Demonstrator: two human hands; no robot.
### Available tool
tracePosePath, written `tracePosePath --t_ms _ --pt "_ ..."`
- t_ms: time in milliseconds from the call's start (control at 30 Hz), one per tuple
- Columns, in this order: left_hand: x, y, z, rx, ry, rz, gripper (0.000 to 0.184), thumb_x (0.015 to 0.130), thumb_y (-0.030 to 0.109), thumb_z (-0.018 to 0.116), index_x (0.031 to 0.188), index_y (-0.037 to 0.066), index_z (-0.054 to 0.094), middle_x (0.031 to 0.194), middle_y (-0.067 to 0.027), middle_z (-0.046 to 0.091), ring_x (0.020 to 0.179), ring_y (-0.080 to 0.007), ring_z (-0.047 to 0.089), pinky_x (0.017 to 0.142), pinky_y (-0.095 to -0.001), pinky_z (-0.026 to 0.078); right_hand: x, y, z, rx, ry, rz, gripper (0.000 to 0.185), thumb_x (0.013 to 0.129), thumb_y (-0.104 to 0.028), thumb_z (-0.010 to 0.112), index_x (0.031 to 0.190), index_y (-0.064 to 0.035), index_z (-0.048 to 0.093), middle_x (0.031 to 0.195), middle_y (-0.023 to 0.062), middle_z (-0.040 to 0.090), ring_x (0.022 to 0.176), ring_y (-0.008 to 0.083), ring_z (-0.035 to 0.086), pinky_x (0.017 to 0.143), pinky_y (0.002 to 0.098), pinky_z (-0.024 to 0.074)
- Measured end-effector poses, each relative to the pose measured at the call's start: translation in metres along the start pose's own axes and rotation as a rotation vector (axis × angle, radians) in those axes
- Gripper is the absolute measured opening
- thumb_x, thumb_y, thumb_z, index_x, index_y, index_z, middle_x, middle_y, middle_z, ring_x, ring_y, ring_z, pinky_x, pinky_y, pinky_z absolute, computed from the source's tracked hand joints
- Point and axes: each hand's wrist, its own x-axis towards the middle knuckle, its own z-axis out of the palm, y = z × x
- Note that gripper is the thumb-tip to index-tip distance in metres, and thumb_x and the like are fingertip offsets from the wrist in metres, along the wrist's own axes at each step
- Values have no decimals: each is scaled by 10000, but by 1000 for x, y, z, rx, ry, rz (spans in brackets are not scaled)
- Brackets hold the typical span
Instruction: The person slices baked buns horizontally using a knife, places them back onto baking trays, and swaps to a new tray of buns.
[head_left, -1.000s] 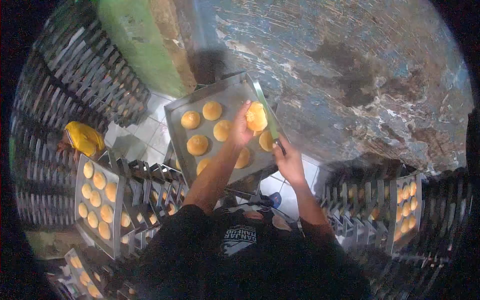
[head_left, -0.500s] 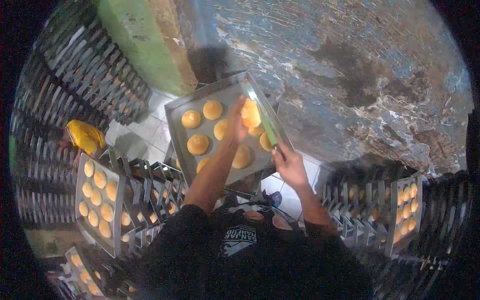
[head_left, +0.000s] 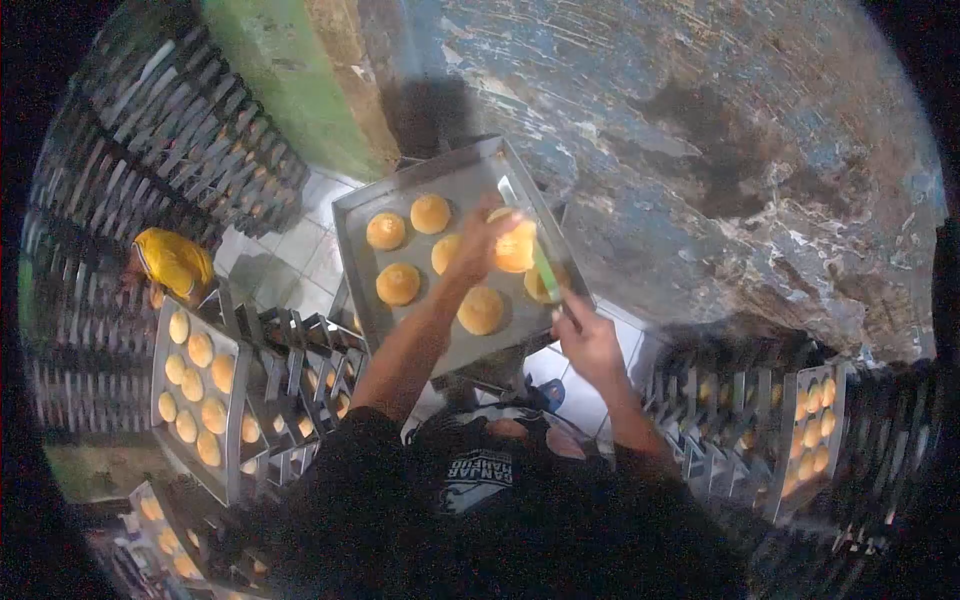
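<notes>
My left hand [head_left: 487,243] is closed round a golden bun [head_left: 517,246], held above a metal baking tray [head_left: 358,287]. The bun's upper side shows a bright, pale yellow patch. In my right hand [head_left: 588,343] is a long flat knife [head_left: 544,266], gripped by its dark handle; the blade looks green near the hand and shiny toward the tip. Its blade lies along the right side of the bun, though I cannot tell how deep it sits. More round buns [head_left: 398,285] rest on the tray, some partly hidden by my left forearm.
On the left, a tray of buns [head_left: 240,420] sits on a rack, with another tray [head_left: 822,430] on the right. Stacked dark trays [head_left: 190,110] fill the upper left. A person in a yellow shirt [head_left: 175,262] is nearby. A peeling wall [head_left: 700,130] stands ahead.
The left hand and its bun have shifted slightly right and down, and the bun's bright face is turned more to view. The right hand with the knife has moved slightly down and right.
</notes>
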Motion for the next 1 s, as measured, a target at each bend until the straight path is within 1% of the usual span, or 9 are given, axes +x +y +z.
tracePosePath --t_ms 67,200,400,600,667,767,800,867,1000 --pt "-6 -4 17 179 -39 -14 515 866 147 755 1304 -32 551 1130 -132 676 991 -242 692 872 -328 566 27 3 1 7 -2 -11 476 994 -158 599 1461 -107 530 779 48 669 662 93 583 618 279 489" --pt "4 12 11 82 15 -29 484 874 131 746 1297 -14 562 1124 -131 677 977 -226 693 853 -334 568 21 -12 -11 -34 -56 28 455 984 -129 609 1433 -82 549 797 63 680 659 105 589 621 293 497" --pt "0 3 11 125 -30 -92 530 901 116 700 1388 44 503 969 -91 689 853 -199 699 742 -340 583 19 0 -2 29 -48 -1 457 977 -127 618 1426 -68 552 781 100 665 681 130 604 638 307 507" --pt "19 0 -7 58 36 -19 575 884 138 735 1390 39 481 1110 -135 647 910 -218 688 794 -345 573 25 -1 -4 -62 -16 -152 432 972 -101 615 1401 -63 575 783 102 666 705 138 625 658 304 516" --pt "15 16 -8 53 55 -62 586 883 141 738 1396 29 478 1165 -130 626 954 -210 673 813 -345 570 6 -8 -9 120 -125 232 380 968 -189 629 1325 -57 626 930 251 698 838 385 710 804 421 551" --pt "11 -10 5 85 25 -69 583 881 137 738 1393 32 481 1151 -128 620 967 -215 670 800 -343 577 28 18 7 -47 -57 27 394 964 -180 634 1334 -44 620 1004 256 711 887 417 707 831 439 548" --pt "11 -9 10 87 20 -73 583 881 137 738 1393 32 481 1151 -128 620 967 -215 670 800 -343 577 38 26 11 -46 -51 31 394 964 -180 634 1334 -44 620 1004 256 711 887 417 707 831 439 548" --pt "11 -2 17 41 128 -85 545 890 147 731 1368 29 499 1104 -119 625 929 -213 672 788 -341 580 53 35 17 -37 -53 -72 428 980 -123 617 1404 -80 580 810 101 685 724 151 655 692 309 529" --pt "30 -7 -20 -67 122 13 480 910 161 718 1324 18 521 1060 -108 632 899 -215 673 793 -336 579 23 11 3 -102 -50 -129 410 990 -136 597 1394 -72 584 801 120 673 715 162 648 698 308 528"
